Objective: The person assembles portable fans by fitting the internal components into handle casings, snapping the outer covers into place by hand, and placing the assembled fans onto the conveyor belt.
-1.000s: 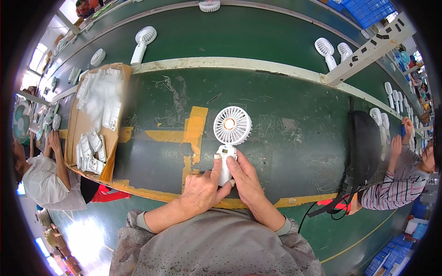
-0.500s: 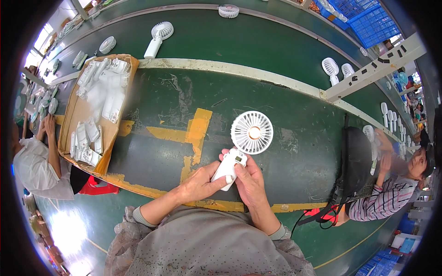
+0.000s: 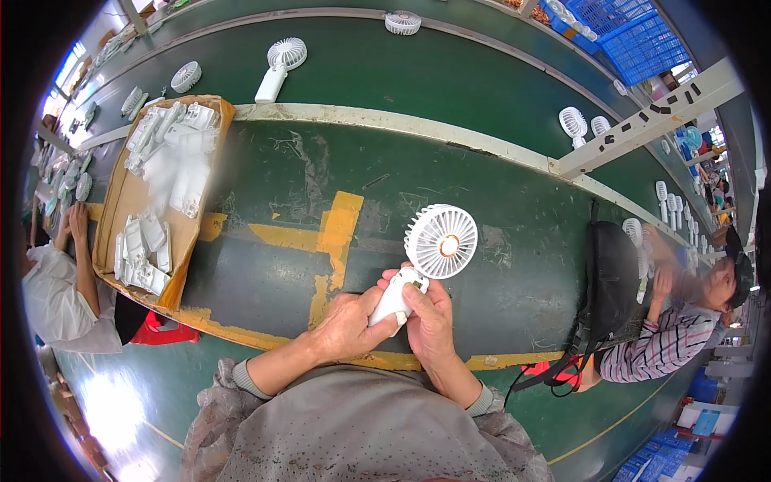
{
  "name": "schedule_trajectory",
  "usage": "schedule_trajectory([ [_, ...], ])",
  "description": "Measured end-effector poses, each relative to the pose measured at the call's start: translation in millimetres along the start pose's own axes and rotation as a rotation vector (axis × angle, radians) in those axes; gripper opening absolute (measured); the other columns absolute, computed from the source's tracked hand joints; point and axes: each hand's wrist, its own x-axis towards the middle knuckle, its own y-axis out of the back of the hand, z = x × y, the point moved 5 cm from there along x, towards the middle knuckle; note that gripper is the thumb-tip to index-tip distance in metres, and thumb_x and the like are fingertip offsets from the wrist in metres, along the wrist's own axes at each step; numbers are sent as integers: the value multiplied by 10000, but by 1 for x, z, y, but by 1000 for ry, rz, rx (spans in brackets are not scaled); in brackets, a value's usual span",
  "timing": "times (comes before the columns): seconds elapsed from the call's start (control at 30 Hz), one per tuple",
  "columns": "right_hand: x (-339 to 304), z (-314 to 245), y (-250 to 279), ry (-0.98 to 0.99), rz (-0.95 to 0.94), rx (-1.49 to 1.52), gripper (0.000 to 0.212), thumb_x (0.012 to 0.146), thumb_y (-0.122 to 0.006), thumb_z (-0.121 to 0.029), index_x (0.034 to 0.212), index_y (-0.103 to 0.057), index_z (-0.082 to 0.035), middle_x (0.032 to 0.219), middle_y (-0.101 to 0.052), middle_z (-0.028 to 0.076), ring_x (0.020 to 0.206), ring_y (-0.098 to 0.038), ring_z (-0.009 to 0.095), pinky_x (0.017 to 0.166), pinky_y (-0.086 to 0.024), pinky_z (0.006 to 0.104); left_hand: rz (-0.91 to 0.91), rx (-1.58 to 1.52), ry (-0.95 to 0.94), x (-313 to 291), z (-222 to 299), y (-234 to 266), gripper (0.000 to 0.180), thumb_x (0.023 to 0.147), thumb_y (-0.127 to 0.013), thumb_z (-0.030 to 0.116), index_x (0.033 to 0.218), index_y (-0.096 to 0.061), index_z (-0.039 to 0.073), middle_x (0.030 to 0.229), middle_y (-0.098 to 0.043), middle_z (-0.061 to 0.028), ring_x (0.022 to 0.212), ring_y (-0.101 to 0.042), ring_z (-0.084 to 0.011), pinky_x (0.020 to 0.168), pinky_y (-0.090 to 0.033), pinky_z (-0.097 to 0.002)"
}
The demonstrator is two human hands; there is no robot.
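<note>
A white handheld fan (image 3: 441, 242) with a round grille and an orange ring round its hub is held up over the bench in front of me. My left hand (image 3: 350, 321) wraps the lower handle from the left. On the other side, my right hand (image 3: 430, 320) grips the handle, its thumb lying on the front beside a small dark display. The fan head tilts up and to the right, clear of both hands. Part of the handle is hidden by my fingers.
A cardboard tray (image 3: 186, 255) of white plastic parts sits at the left. A black backpack (image 3: 612, 281) stands at the right edge. Beyond a pale rail (image 3: 385, 122), a green conveyor (image 3: 450, 76) carries more fans. People sit on both sides; a slotted metal post (image 3: 650, 120) juts in at right.
The fan has turned slightly, so its grille shows more of its left side. My right thumb has shifted up over the display area. Both hands keep hold of the handle.
</note>
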Motion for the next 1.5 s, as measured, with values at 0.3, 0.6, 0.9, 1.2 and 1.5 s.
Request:
schedule_trajectory([
  [0.3,21,-5,-3,8,-56,-186,335,915,-512,-121,1217,-425,-5,1158,-565,129,950,-586,156,760,-509,275,-176,-720,248,12,-37,-19,272,924,-502,223,1044,-482,-20,867,-623,-83,701,-607,-123,603,-510,-246],
  [0.6,50,-6,-7,-56,-52,-233,378,923,-515,-177,1236,-417,12,1167,-559,147,1034,-559,190,868,-471,311,-142,-747,240,34,-33,8,239,912,-514,185,1057,-494,-4,863,-621,-71,673,-592,-110,595,-498,-241],
  [0.9,74,23,-6,205,-193,-760,299,940,-472,-105,1206,-430,26,1067,-603,127,961,-595,163,848,-472,271,684,405,-204,146,-1,136,336,799,-568,178,1082,-525,3,834,-611,-214,766,-593,-404,653,-497,-431],
  [1.2,74,26,-10,167,-193,-664,229,944,-448,-84,1146,-491,16,997,-621,139,875,-618,170,783,-505,271,623,634,73,264,-78,141,711,724,-669,336,1270,-362,1,1249,-409,-229,1143,-440,-376,920,-405,-479],
  [1.5,71,22,-10,175,-168,-689,203,939,-456,-81,1102,-522,19,943,-630,112,830,-609,137,743,-500,249,832,811,-22,79,-61,218,822,637,-769,251,1296,-355,-16,1322,-364,-240,1226,-372,-373,1020,-324,-425],
])
